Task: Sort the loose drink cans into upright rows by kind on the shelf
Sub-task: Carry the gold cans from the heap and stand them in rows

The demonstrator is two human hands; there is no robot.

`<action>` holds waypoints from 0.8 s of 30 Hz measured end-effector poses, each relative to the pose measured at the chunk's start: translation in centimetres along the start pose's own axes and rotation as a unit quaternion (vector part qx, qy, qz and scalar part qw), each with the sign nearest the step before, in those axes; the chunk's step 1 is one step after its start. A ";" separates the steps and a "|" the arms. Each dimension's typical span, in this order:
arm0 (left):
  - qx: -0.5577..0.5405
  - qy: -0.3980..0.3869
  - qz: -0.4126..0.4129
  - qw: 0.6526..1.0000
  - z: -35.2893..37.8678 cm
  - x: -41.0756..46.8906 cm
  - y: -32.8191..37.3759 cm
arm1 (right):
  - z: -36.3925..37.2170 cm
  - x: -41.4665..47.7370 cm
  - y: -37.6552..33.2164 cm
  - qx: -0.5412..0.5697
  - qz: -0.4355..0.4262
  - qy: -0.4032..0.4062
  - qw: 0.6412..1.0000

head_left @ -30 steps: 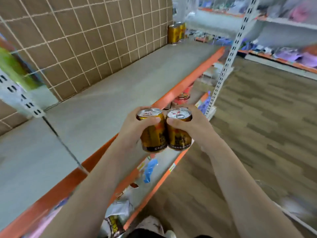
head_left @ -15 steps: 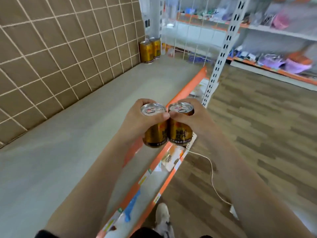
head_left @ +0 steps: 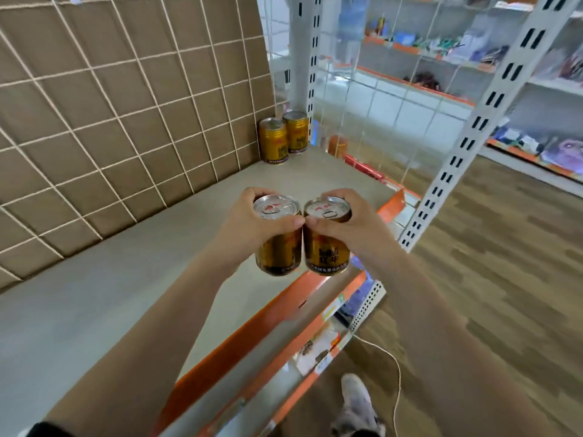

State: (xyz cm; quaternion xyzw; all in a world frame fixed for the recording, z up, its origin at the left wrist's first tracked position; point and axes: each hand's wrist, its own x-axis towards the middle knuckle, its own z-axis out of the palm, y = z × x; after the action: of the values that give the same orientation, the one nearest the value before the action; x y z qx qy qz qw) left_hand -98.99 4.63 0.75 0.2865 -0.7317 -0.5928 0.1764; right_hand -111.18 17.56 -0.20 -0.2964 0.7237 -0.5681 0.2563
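My left hand (head_left: pixel 244 228) grips a gold drink can (head_left: pixel 279 250) upright, fingers wrapped round its top. My right hand (head_left: pixel 353 228) grips a second gold can (head_left: pixel 328 252) of the same kind, and the two cans touch side by side above the front part of the grey shelf (head_left: pixel 126 294). Two more gold cans (head_left: pixel 273 141) (head_left: pixel 296 132) stand upright together in the far corner of the shelf, against the brown grid back wall.
The shelf has an orange front edge (head_left: pixel 252 329), with a lower shelf (head_left: pixel 321 345) holding packets beneath it. A white slotted upright (head_left: pixel 457 152) stands at the right end. A thin white cord (head_left: pixel 391 367) lies on the wood floor by my shoe (head_left: pixel 359 402).
I have moved along the shelf toward its far end; the two standing cans are now much nearer. Both hands still hold their cans together, now further over the shelf.
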 end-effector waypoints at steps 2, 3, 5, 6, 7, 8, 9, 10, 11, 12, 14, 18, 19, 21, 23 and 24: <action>-0.001 0.054 -0.014 0.998 1.1 2.3 -0.1 | -1.1 3.5 0.3 -0.003 -0.012 -0.046 0.999; 0.001 0.079 -0.021 0.997 1.5 3.3 -0.1 | -1.6 5.1 0.3 -0.005 -0.019 -0.068 0.998; 0.007 0.133 -0.031 0.991 2.5 5.0 0.1 | -2.7 8.1 -0.1 -0.021 -0.036 -0.112 0.993; 0.015 0.159 -0.031 0.987 3.0 5.8 0.2 | -3.3 9.6 -0.2 -0.035 -0.049 -0.129 0.990; 0.018 0.180 -0.034 0.983 3.5 6.7 0.3 | -4.0 11.0 -0.4 -0.049 -0.057 -0.146 0.986; 0.016 0.199 -0.039 0.979 4.1 7.5 0.4 | -4.6 12.4 -0.3 -0.056 -0.057 -0.163 0.983; 0.009 0.217 -0.039 0.975 4.5 8.3 0.4 | -5.0 13.6 -0.3 -0.054 -0.053 -0.177 0.981; 0.005 0.234 -0.039 0.971 4.9 9.0 0.5 | -5.5 14.8 -0.2 -0.048 -0.047 -0.189 0.980; 0.006 0.251 -0.037 0.967 5.3 9.8 0.6 | -5.8 15.9 -0.1 -0.048 -0.046 -0.198 0.978; 0.016 0.264 -0.034 0.964 5.6 10.5 0.8 | -6.0 17.0 -0.1 -0.056 -0.050 -0.203 0.976; 0.042 0.280 -0.035 0.959 6.1 12.0 0.8 | -6.5 19.0 0.0 -0.083 -0.063 -0.211 0.972; 0.051 0.325 -0.042 0.943 6.8 14.9 0.9 | -6.8 22.1 0.3 -0.070 -0.068 -0.208 0.973; 0.044 0.336 -0.045 0.940 6.9 15.7 0.8 | -6.7 22.7 0.5 -0.067 -0.074 -0.203 0.974; 0.044 0.346 -0.051 0.936 6.9 17.3 0.6 | -6.4 23.8 1.0 -0.062 -0.082 -0.190 0.976; 0.065 0.361 -0.057 0.928 7.0 18.9 0.3 | -6.0 24.9 1.3 -0.062 -0.079 -0.174 0.980; 0.072 0.367 -0.063 0.925 7.1 19.5 0.2 | -5.8 25.4 1.5 -0.060 -0.078 -0.164 0.982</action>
State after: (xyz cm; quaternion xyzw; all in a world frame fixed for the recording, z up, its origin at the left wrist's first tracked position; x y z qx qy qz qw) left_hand -118.38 -2.12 -2.28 0.5416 -0.6371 -0.4014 0.3738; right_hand -133.07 3.39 -1.21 -0.4563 0.6788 -0.4859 0.3081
